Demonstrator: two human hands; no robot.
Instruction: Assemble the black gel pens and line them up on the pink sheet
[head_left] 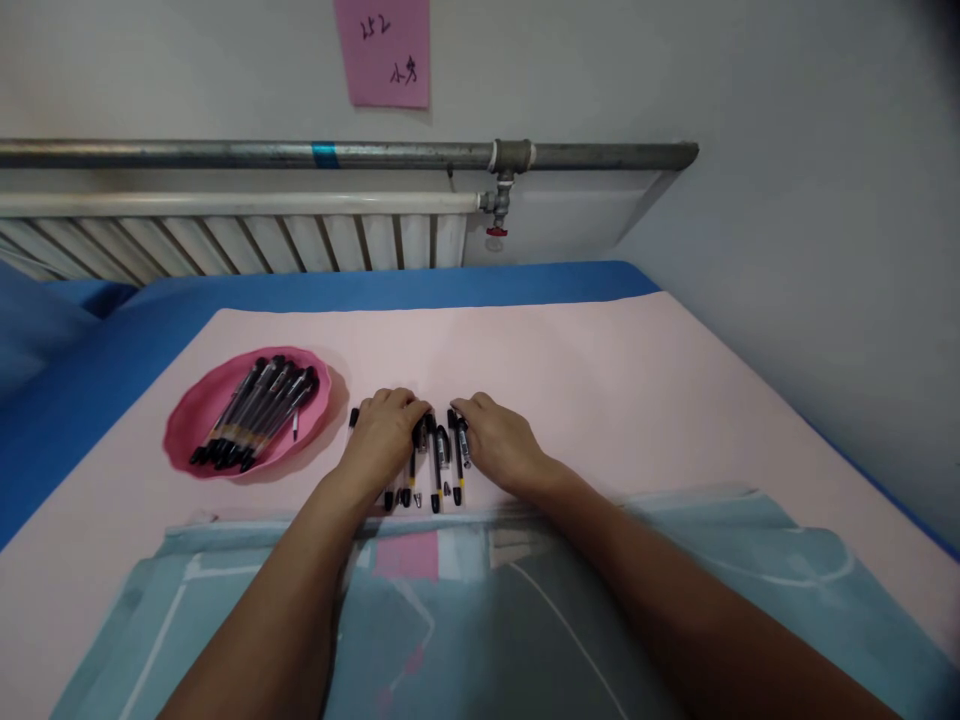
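On the pink tabletop, pen parts lie in a short row: a clear pen barrel (435, 470) with a black end and yellow band, a black-and-clear pen cap (443, 447), and small metal pen tips (418, 499). My left hand (382, 430) bends over the left side of the row, its thumb at the upper end of a black piece. At the row's right edge is my right hand (499, 440), fingers curled in beside the top of another pen barrel (457, 480). Both hands have closed fingers; whatever they pinch is hidden.
To the left stands a pink scalloped dish (180, 420) holding several capped black pens (259, 410) and a small white-and-black piece. Teal printed fabric (225, 570) lies along the near edge. Beyond the table are a white radiator (300, 240), a metal pipe (225, 154) and the wall.
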